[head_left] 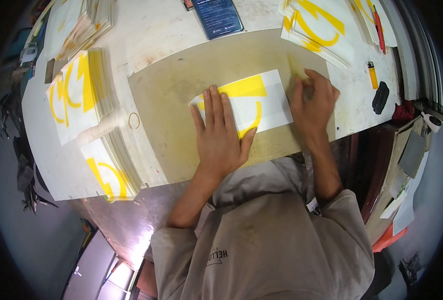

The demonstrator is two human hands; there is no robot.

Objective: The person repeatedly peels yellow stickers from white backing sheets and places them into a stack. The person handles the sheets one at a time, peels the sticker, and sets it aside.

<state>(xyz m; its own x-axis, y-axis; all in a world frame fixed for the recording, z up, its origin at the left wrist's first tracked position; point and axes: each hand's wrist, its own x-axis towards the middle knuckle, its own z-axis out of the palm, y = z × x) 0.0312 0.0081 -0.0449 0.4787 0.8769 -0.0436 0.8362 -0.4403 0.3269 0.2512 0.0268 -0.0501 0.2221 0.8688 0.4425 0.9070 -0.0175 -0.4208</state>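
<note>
A white folded paper piece with yellow printed shapes lies at a slant on a tan board. My left hand is pressed flat over its left part, fingers stretched out and thumb spread, covering some of the print. Just past the paper's right end is my right hand, with its fingers curled toward the thumb. A faint, blurred yellowish streak shows by those fingertips; what they hold, if anything, I cannot make out.
Stacks of similar yellow-printed paper stand at the left, the near left and the far right. A phone lies at the back. Along the right are a red pen, a yellow lighter and a black object.
</note>
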